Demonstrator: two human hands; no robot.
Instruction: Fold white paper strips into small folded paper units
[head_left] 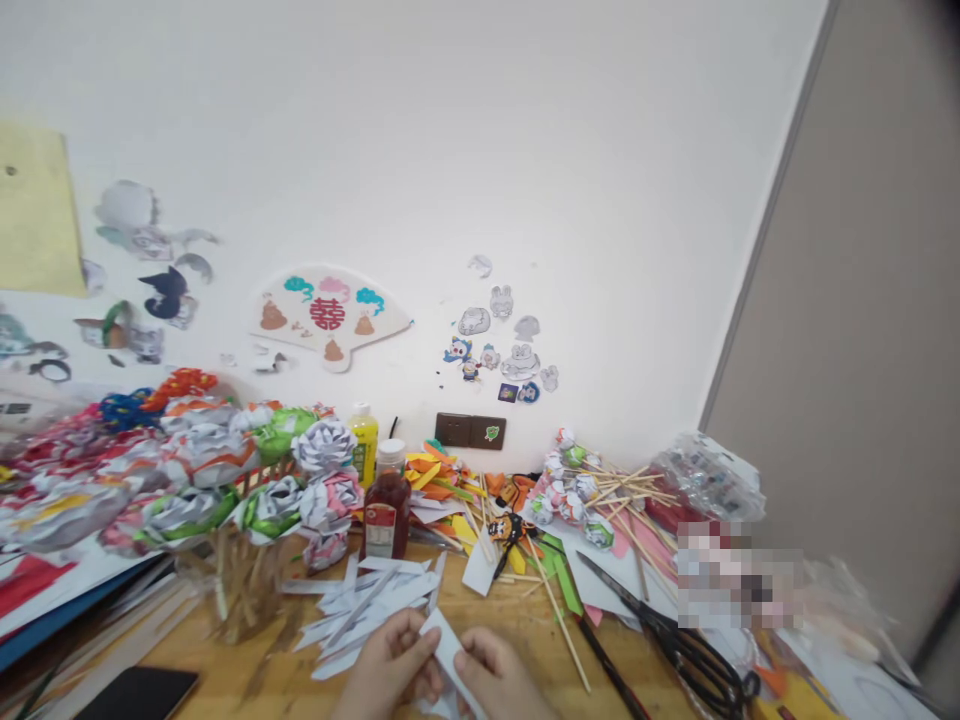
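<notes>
Near the bottom middle of the head view, a white paper strip (448, 645) is held between both my hands. My left hand (394, 660) pinches its upper left side between thumb and fingers. On the other edge, my right hand (499, 672) grips the strip with its thumb on top. More white paper shows below the strip, partly hidden by my fingers. Just beyond my left hand lies a loose pile of white paper strips (367, 610) on the wooden table (277, 670).
Paper flowers on sticks stand in a clear container (240, 585) at left. A red bottle (388, 505) and a yellow bottle (365, 440) stand behind the strips. Black scissors (675, 640), wooden sticks (559, 620) and coloured paper crowd the right. A dark phone-like slab (139, 693) lies front left.
</notes>
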